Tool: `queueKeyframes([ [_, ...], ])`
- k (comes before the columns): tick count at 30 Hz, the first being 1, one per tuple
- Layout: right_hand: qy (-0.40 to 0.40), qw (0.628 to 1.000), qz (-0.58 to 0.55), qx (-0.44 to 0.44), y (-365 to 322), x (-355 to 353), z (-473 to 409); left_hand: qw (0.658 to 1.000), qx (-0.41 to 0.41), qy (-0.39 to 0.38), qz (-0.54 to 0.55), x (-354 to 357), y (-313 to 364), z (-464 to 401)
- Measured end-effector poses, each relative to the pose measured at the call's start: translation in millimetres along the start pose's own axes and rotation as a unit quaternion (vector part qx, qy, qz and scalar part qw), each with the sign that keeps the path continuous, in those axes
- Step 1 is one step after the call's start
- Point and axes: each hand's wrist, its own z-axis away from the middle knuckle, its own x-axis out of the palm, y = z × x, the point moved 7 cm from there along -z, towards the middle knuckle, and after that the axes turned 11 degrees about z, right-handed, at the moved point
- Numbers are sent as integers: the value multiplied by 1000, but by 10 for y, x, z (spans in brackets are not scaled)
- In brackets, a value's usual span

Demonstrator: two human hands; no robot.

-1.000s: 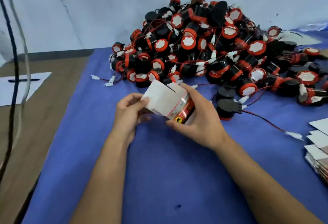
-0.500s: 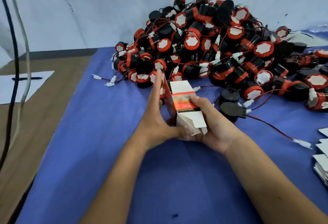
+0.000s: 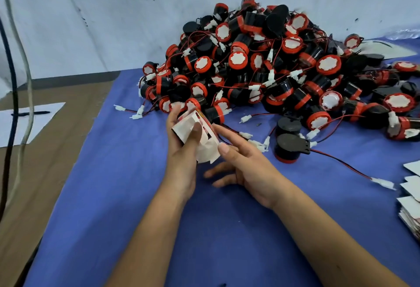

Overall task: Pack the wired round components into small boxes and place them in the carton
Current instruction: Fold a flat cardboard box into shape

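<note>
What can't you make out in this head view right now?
- Small box: the left hand covers its near side, and motion blur hides whether a component is inside.
- Flat box stack: cut off by the right edge.
- Carton: not in view.
- Right hand: open beside the box.

A blue-covered table (image 3: pixel 127 195) carries heaped wired round components (image 3: pixel 268 70) and flat boxes (image 3: pixel 412 207).

Lighting even, diffuse, moderately bright; no glare, only soft faint shadows under the forearms on the blue cloth (image 3: pixel 127 195). Wide-angle distortion bends the dark cable (image 3: pixel 10 95) at the left edge. Slight motion blur on the small box (image 3: pixel 193 127) and fingertips; component pile (image 3: pixel 272 70) reasonably sharp.
</note>
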Motion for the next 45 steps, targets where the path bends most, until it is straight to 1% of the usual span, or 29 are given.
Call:
queueKeyframes([
  [3, 78, 995, 41, -43, -33, -77, -11, 998, -58, 32, 18, 81, -143, 61],
  [5, 109, 986, 89, -86, -93, -124, -3, 995, -84, 41, 28, 138, -231, 120],
  [7, 110, 983, 93, -116, -143, -141, 4, 993, -97, 50, 39, 168, -293, 159],
  [9, 83, 985, 73, -131, -183, -129, 17, 990, -108, 64, 57, 164, -290, 172],
  [11, 53, 987, 62, -137, -202, -103, 18, 988, -116, 71, 67, 155, -270, 178],
  [13, 59, 987, 65, -137, -197, -105, 6, 989, -118, 65, 59, 177, -252, 197],
  [15, 109, 983, 79, -121, -167, -175, -12, 989, -122, 44, 71, 259, -222, 231],
  [17, 168, 975, 102, -103, -131, -285, -12, 987, -121, 8, 107, 335, -197, 251],
  [19, 191, 970, 114, -99, -120, -340, -4, 984, -121, -17, 133, 364, -195, 255],
  [22, 176, 971, 123, -108, -119, -318, 6, 979, -132, -46, 147, 352, -211, 231],
  [25, 161, 971, 140, -105, -112, -244, 10, 977, -143, -19, 157, 276, -201, 197],
  [28, 185, 967, 137, -109, -106, -172, 41, 988, -115, 23, 101, 229, -215, 200],
  [30, 188, 963, 147, -122, -90, -94, 52, 995, -62, 64, 46, 197, -179, 214],
  [32, 189, 953, 192, -140, -92, -19, 68, 995, 6, 94, -12, 162, -93, 222],
  [34, 153, 957, 197, -145, -101, 54, 65, 992, 53, 108, -40, 119, -9, 216],
  [37, 37, 983, 116, -136, -86, 196, 59, 984, 94, 137, -61, -11, 97, 166],
  [38, 23, 983, 120, -136, -98, 215, 63, 981, 107, 144, -69, -46, 135, 151],
  [40, 41, 979, 147, -132, -127, 191, 56, 975, 144, 122, -114, -55, 224, 136],
  [42, 96, 977, 159, -102, -114, 81, 45, 964, 169, 51, -199, 62, 286, 143],
  [43, 119, 976, 164, -83, -99, 18, 41, 961, 159, 13, -224, 121, 258, 140],
  [45, 143, 970, 184, -68, -106, -95, 43, 967, 118, -49, -219, 216, 147, 135],
])
